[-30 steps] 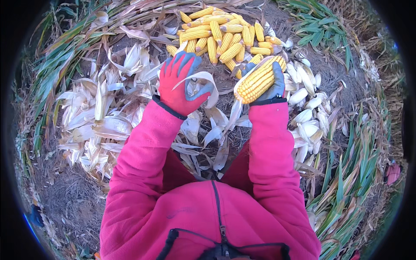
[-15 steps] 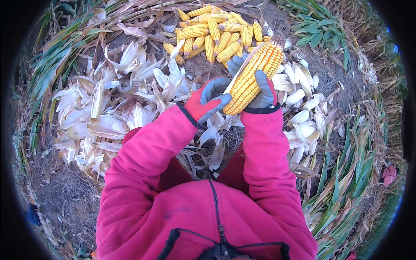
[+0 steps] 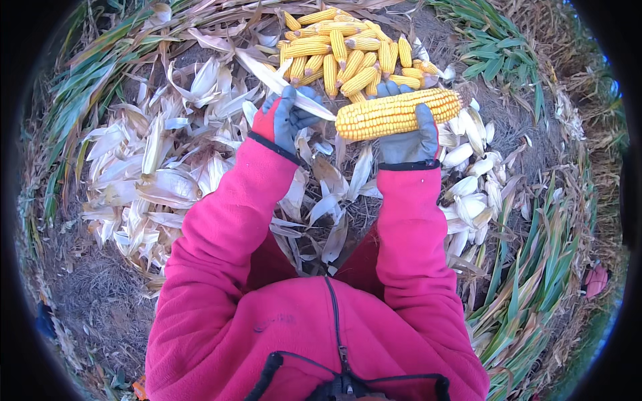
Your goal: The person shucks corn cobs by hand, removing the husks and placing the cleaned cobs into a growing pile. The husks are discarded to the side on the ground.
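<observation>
My right hand (image 3: 409, 142), in a grey and red glove, grips a large yellow ear of corn (image 3: 388, 115), its thumb across the front of the kernels. The ear lies nearly level, with its dark tip to the right. To its left, my gloved left hand (image 3: 286, 120) is closed on a pale corn husk (image 3: 284, 81). The husk slants up and left from the ear's base, where it still seems to join. Beyond both hands is a heap of bare corn ears (image 3: 334, 50).
Loose dry husks (image 3: 154, 170) spread widely at the left. Ears in pale husks (image 3: 471, 194) are piled at the right. Green and dry stalks (image 3: 528, 267) border the bare soil, with leafy green plants (image 3: 498, 53) at the far right.
The ear has turned from steeply slanted to nearly level. My left hand has moved up and left, pulling the husk away from the ear's side.
</observation>
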Available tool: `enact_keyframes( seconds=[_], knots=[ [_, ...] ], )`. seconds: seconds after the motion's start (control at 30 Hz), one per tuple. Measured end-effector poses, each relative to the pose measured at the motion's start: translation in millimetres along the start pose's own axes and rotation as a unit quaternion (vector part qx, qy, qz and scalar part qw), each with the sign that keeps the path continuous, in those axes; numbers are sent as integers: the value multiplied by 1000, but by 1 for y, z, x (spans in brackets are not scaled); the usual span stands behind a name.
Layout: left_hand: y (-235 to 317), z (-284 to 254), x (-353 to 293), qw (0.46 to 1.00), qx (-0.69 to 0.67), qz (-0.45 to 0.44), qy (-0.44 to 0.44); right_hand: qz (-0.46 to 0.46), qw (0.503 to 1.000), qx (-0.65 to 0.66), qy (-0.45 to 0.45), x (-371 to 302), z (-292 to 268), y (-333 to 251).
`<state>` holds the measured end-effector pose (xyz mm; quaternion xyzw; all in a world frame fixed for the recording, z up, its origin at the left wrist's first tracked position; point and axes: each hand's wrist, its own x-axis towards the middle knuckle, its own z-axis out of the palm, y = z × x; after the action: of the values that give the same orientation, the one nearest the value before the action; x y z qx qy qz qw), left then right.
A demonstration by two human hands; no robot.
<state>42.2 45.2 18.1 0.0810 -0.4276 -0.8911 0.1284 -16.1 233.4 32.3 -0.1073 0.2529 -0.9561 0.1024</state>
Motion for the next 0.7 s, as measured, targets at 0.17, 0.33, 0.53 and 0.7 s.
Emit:
enact_keyframes(
  seconds=[0.17, 0.33, 0.53, 0.7],
  knots=[
    [-18, -12, 7, 982, 79, -162, -61, -72, 972, 51, 220, 25, -46, -13],
    [-34, 2, -11, 920, 58, -303, -241, -101, 977, 20, 188, 25, -45, -18],
    [-65, 21, -18, 928, 54, -248, -272, -71, 990, -32, 122, -4, 2, 7],
    [-59, 33, -7, 966, -71, -117, -221, 22, 993, 49, 107, -9, -3, 17]
  ],
)
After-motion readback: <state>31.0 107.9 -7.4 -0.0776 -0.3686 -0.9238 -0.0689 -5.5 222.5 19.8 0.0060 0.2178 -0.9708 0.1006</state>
